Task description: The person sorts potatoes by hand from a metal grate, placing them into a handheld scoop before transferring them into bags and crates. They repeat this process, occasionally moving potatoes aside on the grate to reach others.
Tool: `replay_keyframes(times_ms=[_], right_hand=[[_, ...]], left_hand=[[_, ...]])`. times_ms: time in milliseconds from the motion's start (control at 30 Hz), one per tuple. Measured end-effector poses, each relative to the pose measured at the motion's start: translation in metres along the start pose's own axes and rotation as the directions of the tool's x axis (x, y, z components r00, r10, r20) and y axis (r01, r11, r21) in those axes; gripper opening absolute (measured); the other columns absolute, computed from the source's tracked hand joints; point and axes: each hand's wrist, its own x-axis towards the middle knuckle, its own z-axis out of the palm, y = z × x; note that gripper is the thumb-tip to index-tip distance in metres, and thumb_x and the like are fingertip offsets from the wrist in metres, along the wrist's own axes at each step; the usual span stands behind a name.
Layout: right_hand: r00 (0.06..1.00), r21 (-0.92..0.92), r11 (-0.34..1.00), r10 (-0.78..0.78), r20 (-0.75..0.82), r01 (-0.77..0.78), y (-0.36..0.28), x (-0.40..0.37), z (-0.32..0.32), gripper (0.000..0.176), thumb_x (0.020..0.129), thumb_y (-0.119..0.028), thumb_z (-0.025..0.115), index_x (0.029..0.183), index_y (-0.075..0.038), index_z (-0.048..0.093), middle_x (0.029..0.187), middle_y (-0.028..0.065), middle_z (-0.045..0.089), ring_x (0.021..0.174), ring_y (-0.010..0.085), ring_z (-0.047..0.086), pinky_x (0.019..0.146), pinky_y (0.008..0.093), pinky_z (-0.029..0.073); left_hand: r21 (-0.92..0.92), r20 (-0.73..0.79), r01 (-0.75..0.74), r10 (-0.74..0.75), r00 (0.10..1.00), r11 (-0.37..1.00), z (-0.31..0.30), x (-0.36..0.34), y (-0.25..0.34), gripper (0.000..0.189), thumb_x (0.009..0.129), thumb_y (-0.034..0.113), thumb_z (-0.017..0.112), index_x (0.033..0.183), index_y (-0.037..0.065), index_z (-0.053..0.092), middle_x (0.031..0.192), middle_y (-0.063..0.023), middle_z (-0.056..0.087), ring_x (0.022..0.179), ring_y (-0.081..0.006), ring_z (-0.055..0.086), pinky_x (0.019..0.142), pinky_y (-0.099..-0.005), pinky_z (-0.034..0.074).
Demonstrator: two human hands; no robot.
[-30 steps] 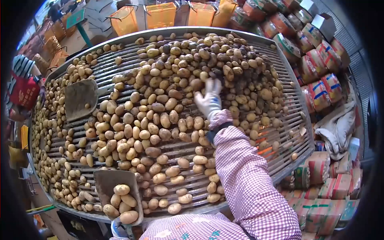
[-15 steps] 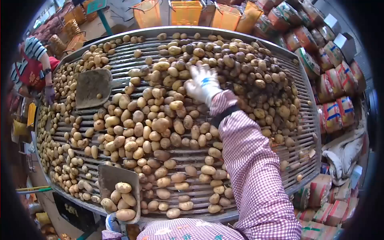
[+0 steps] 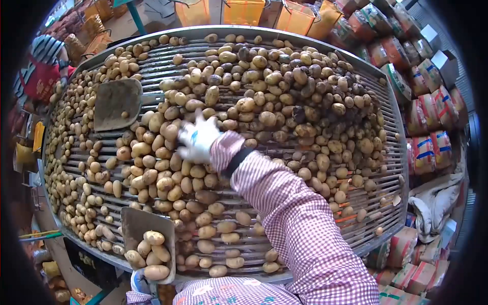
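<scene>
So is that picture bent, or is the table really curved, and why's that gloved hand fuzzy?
Head view: black edges and the bowed table rim suggest wide-angle lens distortion; the right hand is smeared, probably by motion, while the potatoes in the near scoop look fairly crisp; pale glare streaks the metal bars.

One slatted metal table (image 3: 356,239). Two flat scoops (image 3: 116,99): toward ten o'clock, holding one small potato (image 3: 124,114); between seven and eight, holding six larger potatoes (image 3: 156,272). Loose potatoes (image 3: 267,119): too many to count.
</scene>
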Motion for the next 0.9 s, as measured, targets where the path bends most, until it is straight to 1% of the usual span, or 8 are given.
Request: replay_keyframes(times_ms=[200, 300, 400, 467, 533, 600, 767, 900], right_hand=[[0.913, 0.073, 0.911, -0.399, -0.087, 0.406, -0.065, -0.052, 0.027, 0.069, 0.091, -0.043, 0.065, 0.152, -0.014, 0.048, 0.154, 0.0175, 0.048, 0.144, 0.0487, 0.042, 0.102, 0.0625, 0.047], [0.802, 0.281, 0.840, -0.264, -0.536, 0.465, -0.033, -0.035, 0.007, 0.034, 0.086, -0.026, 0.067, 0.115, -0.008, 0.065, 0.118, 0.0189, 0.063, 0.105, 0.0401, 0.069, 0.087, 0.0519, 0.058], [0.828, 0.249, 0.963, 0.057, -0.558, 0.102, 0.027, 0.007, -0.026, 0.042, 0.091, -0.024, 0.061, 0.129, -0.005, 0.059, 0.133, 0.0200, 0.059, 0.120, 0.0395, 0.062, 0.097, 0.0520, 0.054], [0.900, 0.352, 0.918, 0.300, -0.315, -0.182, 0.061, 0.034, -0.036, 0.059, 0.097, -0.030, 0.059, 0.145, 0.001, 0.048, 0.150, 0.0290, 0.048, 0.138, 0.0443, 0.049, 0.115, 0.0476, 0.041], [0.901, 0.335, 0.928, 0.277, -0.332, -0.162, 0.093, 0.068, 0.006, 0.068, 0.093, -0.030, 0.061, 0.152, -0.002, 0.042, 0.154, 0.0278, 0.044, 0.141, 0.0461, 0.045, 0.118, 0.0485, 0.038], [0.935, 0.231, 0.925, 0.335, -0.117, -0.302, 0.073, 0.062, -0.015, 0.070, 0.095, -0.032, 0.061, 0.157, -0.007, 0.037, 0.160, 0.0209, 0.040, 0.145, 0.0437, 0.041, 0.120, 0.0500, 0.037], [0.963, 0.332, 0.906, 0.270, 0.022, -0.262, 0.062, 0.041, -0.012, 0.066, 0.090, -0.050, 0.070, 0.135, -0.003, 0.058, 0.146, 0.0255, 0.052, 0.137, 0.0407, 0.052, 0.115, 0.0456, 0.043], [0.997, 0.494, 0.866, 0.079, 0.015, -0.076, 0.041, 0.003, -0.010, 0.059, 0.088, -0.036, 0.070, 0.138, -0.006, 0.059, 0.141, 0.0256, 0.054, 0.132, 0.0424, 0.055, 0.113, 0.0448, 0.045]], left_hand=[[-0.116, -0.036, 0.039, -0.043, 0.998, 0.993, -0.011, 0.001, -0.015, 0.024, 0.094, 0.018, 0.064, 0.109, 0.002, 0.073, 0.101, -0.0084, 0.073, 0.093, -0.0226, 0.070, 0.085, -0.0354, 0.057], [-0.189, -0.046, 0.068, -0.078, 0.996, 0.980, -0.017, 0.003, -0.033, 0.023, 0.094, 0.018, 0.064, 0.109, 0.002, 0.073, 0.101, -0.0082, 0.073, 0.093, -0.0221, 0.070, 0.084, -0.0349, 0.057], [-0.267, -0.057, 0.088, -0.107, 0.993, 0.960, -0.014, 0.001, -0.041, 0.023, 0.094, 0.018, 0.064, 0.109, 0.002, 0.073, 0.100, -0.0080, 0.073, 0.092, -0.0217, 0.069, 0.084, -0.0345, 0.057], [-0.312, -0.066, 0.096, -0.122, 0.990, 0.945, -0.015, 0.001, -0.044, 0.023, 0.094, 0.018, 0.064, 0.108, 0.002, 0.073, 0.100, -0.0078, 0.073, 0.092, -0.0214, 0.069, 0.084, -0.0342, 0.057], [-0.349, -0.080, 0.105, -0.141, 0.987, 0.931, -0.025, -0.005, -0.049, 0.022, 0.094, 0.018, 0.064, 0.108, 0.002, 0.073, 0.099, -0.0077, 0.073, 0.091, -0.0212, 0.069, 0.083, -0.0339, 0.057], [-0.391, -0.094, 0.117, -0.167, 0.982, 0.913, -0.031, -0.012, -0.057, 0.022, 0.095, 0.018, 0.064, 0.108, 0.002, 0.073, 0.099, -0.0075, 0.073, 0.091, -0.0209, 0.069, 0.083, -0.0336, 0.057], [-0.474, -0.062, 0.157, -0.211, 0.975, 0.866, -0.030, -0.008, -0.068, 0.021, 0.095, 0.017, 0.064, 0.107, 0.002, 0.073, 0.098, -0.0071, 0.072, 0.090, -0.0202, 0.069, 0.082, -0.0329, 0.056], [-0.504, 0.019, 0.208, -0.229, 0.973, 0.838, -0.014, 0.021, -0.056, 0.021, 0.095, 0.017, 0.064, 0.107, 0.002, 0.072, 0.098, -0.0068, 0.072, 0.089, -0.0196, 0.068, 0.081, -0.0323, 0.056]])
